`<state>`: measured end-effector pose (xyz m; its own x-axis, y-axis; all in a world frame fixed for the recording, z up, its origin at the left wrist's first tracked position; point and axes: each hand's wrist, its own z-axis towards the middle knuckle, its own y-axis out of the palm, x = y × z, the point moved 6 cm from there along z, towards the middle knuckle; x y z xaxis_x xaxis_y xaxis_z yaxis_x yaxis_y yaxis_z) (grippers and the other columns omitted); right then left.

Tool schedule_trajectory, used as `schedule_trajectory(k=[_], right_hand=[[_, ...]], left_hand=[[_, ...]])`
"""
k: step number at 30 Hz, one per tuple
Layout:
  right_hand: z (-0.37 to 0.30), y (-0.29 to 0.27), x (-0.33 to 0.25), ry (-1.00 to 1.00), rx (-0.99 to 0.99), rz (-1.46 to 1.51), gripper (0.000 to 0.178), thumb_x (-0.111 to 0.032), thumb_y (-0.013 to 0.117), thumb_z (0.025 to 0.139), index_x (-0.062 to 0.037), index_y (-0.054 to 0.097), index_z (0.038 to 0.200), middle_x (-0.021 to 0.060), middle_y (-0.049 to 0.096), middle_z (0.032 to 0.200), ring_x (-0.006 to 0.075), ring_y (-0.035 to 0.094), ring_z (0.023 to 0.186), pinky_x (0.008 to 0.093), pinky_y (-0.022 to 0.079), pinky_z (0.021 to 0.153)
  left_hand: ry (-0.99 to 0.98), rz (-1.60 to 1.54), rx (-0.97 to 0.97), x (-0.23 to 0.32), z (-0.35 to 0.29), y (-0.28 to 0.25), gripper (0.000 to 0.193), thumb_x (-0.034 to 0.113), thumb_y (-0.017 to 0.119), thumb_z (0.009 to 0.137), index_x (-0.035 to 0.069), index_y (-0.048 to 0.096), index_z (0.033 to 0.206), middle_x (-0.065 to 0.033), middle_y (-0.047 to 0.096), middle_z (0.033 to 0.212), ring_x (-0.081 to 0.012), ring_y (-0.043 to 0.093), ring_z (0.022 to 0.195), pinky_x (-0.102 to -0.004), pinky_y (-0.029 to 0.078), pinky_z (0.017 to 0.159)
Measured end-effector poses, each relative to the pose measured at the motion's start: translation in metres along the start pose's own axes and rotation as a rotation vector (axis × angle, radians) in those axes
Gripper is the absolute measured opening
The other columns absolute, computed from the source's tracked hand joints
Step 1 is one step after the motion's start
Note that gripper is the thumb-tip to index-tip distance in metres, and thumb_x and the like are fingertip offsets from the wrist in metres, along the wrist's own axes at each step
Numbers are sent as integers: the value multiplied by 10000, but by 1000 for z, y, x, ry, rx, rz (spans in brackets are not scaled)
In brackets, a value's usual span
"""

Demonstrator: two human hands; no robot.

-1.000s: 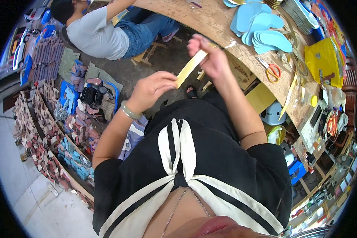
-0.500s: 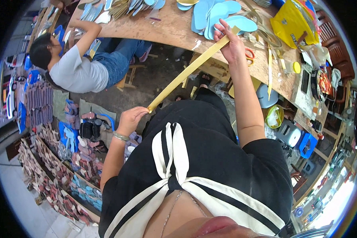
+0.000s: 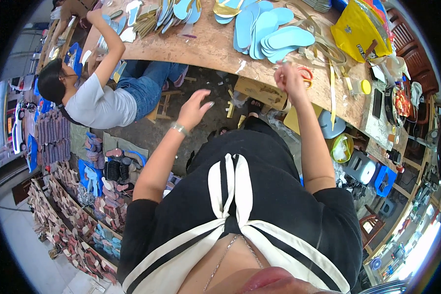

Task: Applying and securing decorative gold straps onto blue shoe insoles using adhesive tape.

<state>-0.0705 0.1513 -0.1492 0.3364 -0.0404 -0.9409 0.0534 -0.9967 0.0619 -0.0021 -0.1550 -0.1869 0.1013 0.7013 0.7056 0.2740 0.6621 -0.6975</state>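
Observation:
My left hand (image 3: 194,110) is raised over the floor in front of the table, fingers stretched out and holding nothing. A light bracelet circles its wrist. Over the table's front edge, my right hand (image 3: 291,82) has its fingers partly bent and smeared by motion; nothing can be made out in them. Just beyond it lie light blue insoles (image 3: 290,38), overlapping in a loose pile. Orange-handled scissors (image 3: 306,74) rest right beside this hand. Farther right, a narrow yellow strip (image 3: 333,93) hangs over the table edge, near a tangle of tan strips (image 3: 323,45).
A co-worker in a grey shirt (image 3: 103,104) sits at the left of the wooden table (image 3: 215,51). On its right stand a yellow bag (image 3: 360,32) and a yellow-lidded jar (image 3: 361,87). A grey stool (image 3: 360,168) and racks of shoe parts (image 3: 66,215) stand around.
The yellow strip stretched between my hands is gone from them. My left hand has risen and moved right, its fingers now extended. My right hand has come lower, toward me.

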Motion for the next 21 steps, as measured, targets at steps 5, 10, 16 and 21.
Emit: schedule_trajectory(k=[5,10,16,21], right_hand=[[-10,16,18,43,-118,-309,181,-198,401,945,-23,437,973,84,562,715,135,520,442,280,391,414],[-16,3,31,178,-284,-279,192,-177,465,934,2,533,946,66,593,743,133,571,480,266,420,467],[13,-19,32,156,-328,-333,265,-234,471,941,8,539,858,70,582,702,137,567,478,271,441,482],[60,-21,15,116,-352,-320,291,-259,421,963,-15,480,815,60,550,653,139,530,454,278,434,471]], left_hand=[[12,2,108,13,128,43,609,241,656,806,12,376,1296,-212,437,1291,-357,456,1164,-400,395,963],[-13,103,99,23,220,71,716,245,668,788,21,293,1356,-227,376,1329,-381,439,1172,-412,393,964],[11,200,-70,14,275,86,593,241,664,771,71,462,1302,-255,515,1165,-396,512,1079,-401,426,925],[-169,-562,89,-3,280,64,461,139,550,829,86,506,1284,-147,604,1091,-239,609,935,-313,494,786]])
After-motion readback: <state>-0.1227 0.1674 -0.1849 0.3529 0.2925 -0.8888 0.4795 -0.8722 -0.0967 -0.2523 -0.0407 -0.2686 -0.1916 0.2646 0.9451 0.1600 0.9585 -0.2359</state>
